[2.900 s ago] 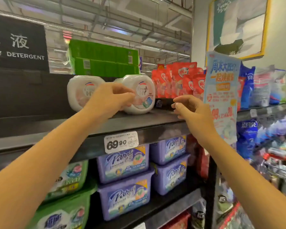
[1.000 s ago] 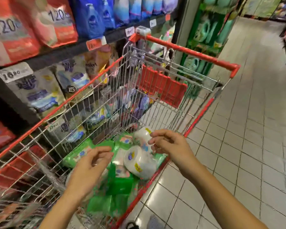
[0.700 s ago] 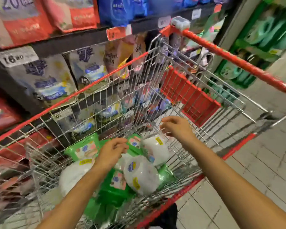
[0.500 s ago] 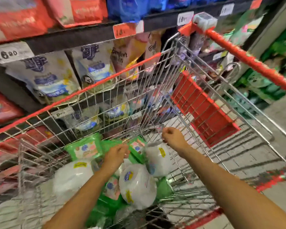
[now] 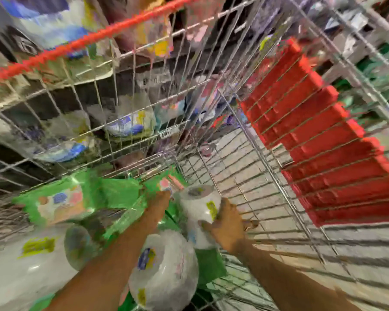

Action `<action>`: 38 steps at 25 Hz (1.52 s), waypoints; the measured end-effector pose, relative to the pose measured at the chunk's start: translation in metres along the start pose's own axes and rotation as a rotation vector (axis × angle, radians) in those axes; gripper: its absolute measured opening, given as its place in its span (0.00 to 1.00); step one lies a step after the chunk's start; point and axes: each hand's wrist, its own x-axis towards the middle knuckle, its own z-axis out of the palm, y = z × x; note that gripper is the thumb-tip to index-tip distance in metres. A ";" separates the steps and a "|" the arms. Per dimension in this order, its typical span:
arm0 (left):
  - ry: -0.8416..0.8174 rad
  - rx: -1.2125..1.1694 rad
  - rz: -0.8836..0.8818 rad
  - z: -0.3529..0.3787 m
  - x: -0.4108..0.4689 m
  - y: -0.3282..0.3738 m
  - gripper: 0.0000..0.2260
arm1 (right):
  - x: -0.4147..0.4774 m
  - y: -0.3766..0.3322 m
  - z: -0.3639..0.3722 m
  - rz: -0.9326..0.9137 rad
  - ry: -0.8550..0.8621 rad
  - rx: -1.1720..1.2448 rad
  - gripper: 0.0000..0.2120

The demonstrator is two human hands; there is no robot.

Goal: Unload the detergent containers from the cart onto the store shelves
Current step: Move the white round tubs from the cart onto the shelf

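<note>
The white detergent tub (image 5: 197,209) sits mid-cart, its round end up and its long axis near upright. The right hand (image 5: 228,227) grips its right side. The left hand (image 5: 158,203) meets its left side, the hold lost in blur. The cart (image 5: 267,153) has bare wire floor rightward to the red seat flap (image 5: 312,140). Another tub (image 5: 164,272) and green packs (image 5: 61,205) crowd the near-left corner.

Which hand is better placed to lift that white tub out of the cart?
Right, likely. The right hand has its fingers curled round the side of the white tub. The left hand sits beside it by the green pack; blur hides whether it touches.
</note>
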 end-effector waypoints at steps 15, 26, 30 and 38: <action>-0.109 -0.056 0.032 0.020 -0.012 0.013 0.13 | -0.011 -0.017 -0.002 0.028 0.162 0.201 0.53; -0.158 -0.249 0.381 -0.053 -0.178 0.089 0.22 | -0.067 -0.109 -0.162 -0.176 0.038 0.679 0.36; -0.049 -0.344 0.560 -0.070 -0.234 0.090 0.25 | -0.103 -0.122 -0.189 -0.267 0.021 0.959 0.28; 0.008 -0.704 0.553 -0.036 -0.292 0.048 0.22 | -0.156 -0.135 -0.163 -0.260 -0.033 1.200 0.27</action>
